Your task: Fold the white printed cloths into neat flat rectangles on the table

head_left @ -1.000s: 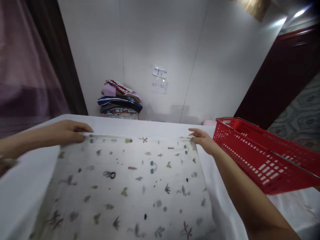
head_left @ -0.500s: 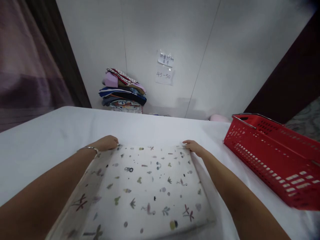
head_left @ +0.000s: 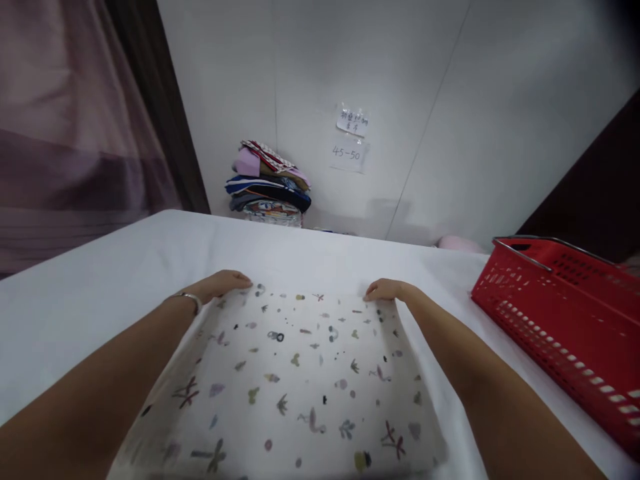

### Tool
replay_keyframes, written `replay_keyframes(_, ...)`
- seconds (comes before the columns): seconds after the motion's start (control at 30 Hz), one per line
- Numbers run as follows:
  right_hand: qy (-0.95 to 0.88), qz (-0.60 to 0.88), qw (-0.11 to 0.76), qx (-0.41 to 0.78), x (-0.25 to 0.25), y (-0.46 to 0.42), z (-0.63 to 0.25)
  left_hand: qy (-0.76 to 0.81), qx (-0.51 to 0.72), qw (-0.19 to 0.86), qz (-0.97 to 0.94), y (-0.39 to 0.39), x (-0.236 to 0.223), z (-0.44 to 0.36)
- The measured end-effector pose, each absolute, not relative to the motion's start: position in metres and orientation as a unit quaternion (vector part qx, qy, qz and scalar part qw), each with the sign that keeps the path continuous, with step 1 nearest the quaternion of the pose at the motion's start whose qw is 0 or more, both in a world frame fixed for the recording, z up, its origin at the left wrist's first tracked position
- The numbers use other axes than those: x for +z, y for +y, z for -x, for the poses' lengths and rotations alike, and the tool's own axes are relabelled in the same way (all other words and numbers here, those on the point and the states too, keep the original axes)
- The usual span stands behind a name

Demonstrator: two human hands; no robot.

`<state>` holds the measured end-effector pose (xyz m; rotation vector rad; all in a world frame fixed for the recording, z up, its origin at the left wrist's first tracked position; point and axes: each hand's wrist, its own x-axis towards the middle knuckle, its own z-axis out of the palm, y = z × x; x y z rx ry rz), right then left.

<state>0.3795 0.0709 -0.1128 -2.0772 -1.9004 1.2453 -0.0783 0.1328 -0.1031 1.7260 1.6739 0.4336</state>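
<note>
A white cloth (head_left: 310,373) printed with small flamingos, palm trees and leaves spreads out before me, its near part running off the bottom of the view. At its far left corner my left hand (head_left: 227,283), with a bracelet on the wrist, pinches the edge between thumb and fingers. My right hand (head_left: 387,290) grips the far right corner the same way, fingers bent over the edge. Between the two hands the far edge runs nearly straight. Both thumbs are mostly hidden.
The cloth is over a white-covered table (head_left: 200,247). A red perforated basket (head_left: 565,313) with metal handles stands at right. Folded fabrics (head_left: 270,183) are stacked against the wall beyond the table, near paper signs (head_left: 349,153). A curtain (head_left: 75,133) hangs at left.
The view has turned slightly left. My right hand has come inward along the far edge, its fingers now curled over. The fold at the cloth's left side looks flatter.
</note>
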Motion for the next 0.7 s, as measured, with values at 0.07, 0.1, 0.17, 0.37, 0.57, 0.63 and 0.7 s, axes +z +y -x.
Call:
replay_keyframes(0.07,-0.63,0.656,-0.001,0.416,-0.115,0.086,-0.367,0.646,0.159,0.378,-0.644,0.131,-0.102,0.077)
replay_keyframes(0.1,-0.634,0.645,-0.018,0.426,-0.116,0.093,-0.359,0.644,0.163,0.395,-0.635,0.131,-0.103,0.078)
replay_keyframes(0.17,-0.635,0.624,-0.044,0.454,-0.119,0.106,-0.34,0.632,0.181,0.423,-0.624,0.13,-0.104,0.079)
replay_keyframes(0.37,-0.632,0.578,-0.093,0.507,-0.111,0.125,-0.275,0.578,0.237,0.519,-0.584,0.124,-0.102,0.085)
replay_keyframes(0.57,-0.65,0.541,-0.075,0.528,-0.092,0.118,-0.239,0.509,0.287,0.588,-0.56,0.116,-0.086,0.091)
replay_keyframes(0.63,-0.641,0.52,-0.062,0.562,-0.089,0.117,-0.234,0.499,0.294,0.584,-0.569,0.112,-0.078,0.092)
replay_keyframes(0.7,-0.628,0.49,-0.057,0.602,-0.086,0.115,-0.23,0.491,0.296,0.578,-0.581,0.106,-0.069,0.092)
